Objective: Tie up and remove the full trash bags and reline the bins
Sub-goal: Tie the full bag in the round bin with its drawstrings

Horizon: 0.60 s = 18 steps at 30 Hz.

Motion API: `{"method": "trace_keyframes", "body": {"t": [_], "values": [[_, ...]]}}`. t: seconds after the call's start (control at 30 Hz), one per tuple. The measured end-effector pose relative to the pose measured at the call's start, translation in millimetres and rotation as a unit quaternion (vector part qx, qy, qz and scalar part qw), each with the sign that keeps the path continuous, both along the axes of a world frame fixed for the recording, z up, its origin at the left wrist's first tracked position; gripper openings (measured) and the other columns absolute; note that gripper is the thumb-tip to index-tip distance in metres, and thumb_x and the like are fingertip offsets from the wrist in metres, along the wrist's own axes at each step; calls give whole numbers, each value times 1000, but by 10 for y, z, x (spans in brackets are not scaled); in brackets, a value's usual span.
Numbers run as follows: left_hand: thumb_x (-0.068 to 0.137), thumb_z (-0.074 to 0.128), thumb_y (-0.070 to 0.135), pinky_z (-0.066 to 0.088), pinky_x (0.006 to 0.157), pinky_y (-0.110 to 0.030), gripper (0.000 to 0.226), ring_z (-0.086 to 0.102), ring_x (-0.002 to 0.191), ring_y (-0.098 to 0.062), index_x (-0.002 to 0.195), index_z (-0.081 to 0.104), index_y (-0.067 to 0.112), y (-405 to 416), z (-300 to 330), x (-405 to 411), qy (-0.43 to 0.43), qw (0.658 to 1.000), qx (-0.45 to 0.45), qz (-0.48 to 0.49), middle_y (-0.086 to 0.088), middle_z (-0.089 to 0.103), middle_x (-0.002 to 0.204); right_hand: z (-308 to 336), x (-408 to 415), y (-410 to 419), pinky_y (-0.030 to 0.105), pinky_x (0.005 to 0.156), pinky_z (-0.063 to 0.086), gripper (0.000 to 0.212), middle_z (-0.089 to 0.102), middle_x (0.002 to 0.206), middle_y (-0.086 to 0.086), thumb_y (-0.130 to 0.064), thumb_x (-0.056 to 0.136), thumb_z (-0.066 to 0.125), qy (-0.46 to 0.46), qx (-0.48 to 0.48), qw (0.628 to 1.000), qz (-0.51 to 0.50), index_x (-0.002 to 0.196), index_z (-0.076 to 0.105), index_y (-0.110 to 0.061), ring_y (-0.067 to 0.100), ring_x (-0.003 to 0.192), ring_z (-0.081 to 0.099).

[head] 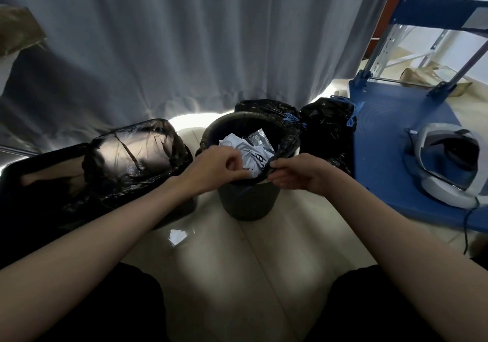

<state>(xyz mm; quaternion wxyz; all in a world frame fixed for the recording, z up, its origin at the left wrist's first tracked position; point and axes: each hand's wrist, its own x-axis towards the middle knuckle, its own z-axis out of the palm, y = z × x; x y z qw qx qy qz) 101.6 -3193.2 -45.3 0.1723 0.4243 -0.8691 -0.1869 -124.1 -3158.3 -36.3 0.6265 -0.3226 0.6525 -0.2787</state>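
Note:
A round dark bin (247,204) stands on the floor in front of me, lined with a black trash bag (286,135) that holds crumpled white paper (248,149) and wrappers. My right hand (298,174) pinches the bag's edge at the near right of the rim. My left hand (216,168) is at the near left of the rim with curled fingers at the bag's edge; its grip is partly hidden. A tied black bag (328,130) with blue drawstrings sits behind right of the bin.
A rectangular bin lined with a black bag (132,157) stands to the left. A blue platform cart (390,141) at the right carries a grey-white headset (449,164). A grey curtain (198,38) hangs behind. A scrap of paper (177,236) lies on the floor.

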Motion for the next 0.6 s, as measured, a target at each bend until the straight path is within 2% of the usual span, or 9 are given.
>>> {"method": "trace_keyframes", "body": {"t": [0.07,0.13,0.23,0.33,0.47,0.6], "values": [[68,66,70,35,56,-22,46,43,59,-4,74,51,26,80,-19,-58,-58,996,-55,-26,12,50,68,53,17,-27,19,49,55,13,75,74,10,-16,93,64,-70,-2,997,-31,91,68,-4,12,55,70],[66,66,69,37,61,-26,51,41,63,-9,79,49,23,145,-68,-117,-90,988,-120,-26,13,48,74,90,30,-42,19,46,53,10,76,76,10,-14,94,62,-111,-6,993,-41,93,66,-5,11,53,69],[75,67,36,45,63,-34,23,44,67,-13,80,51,20,133,-94,-140,-57,988,-145,-16,11,48,76,70,39,-33,17,43,51,12,75,75,9,-14,95,61,-114,2,993,-39,91,66,-4,9,50,67],[77,64,18,47,64,-34,6,50,69,-11,77,58,19,35,-37,-110,-22,998,-48,-42,9,54,74,-2,21,-42,17,39,48,14,73,67,10,-14,93,63,-65,5,996,-56,86,65,-2,9,43,63],[84,65,12,49,67,-21,4,62,68,-4,85,64,16,-81,73,-45,-4,992,113,-49,7,69,71,-107,-18,-99,14,33,34,16,57,58,8,-9,86,62,22,-28,993,-114,71,57,-7,9,34,46],[89,63,12,45,59,-12,6,60,59,0,86,64,18,-175,227,40,6,982,181,-57,9,68,60,-181,-26,-153,16,35,23,12,43,56,5,-12,78,64,80,-60,985,-140,77,52,-15,12,36,33]]}}
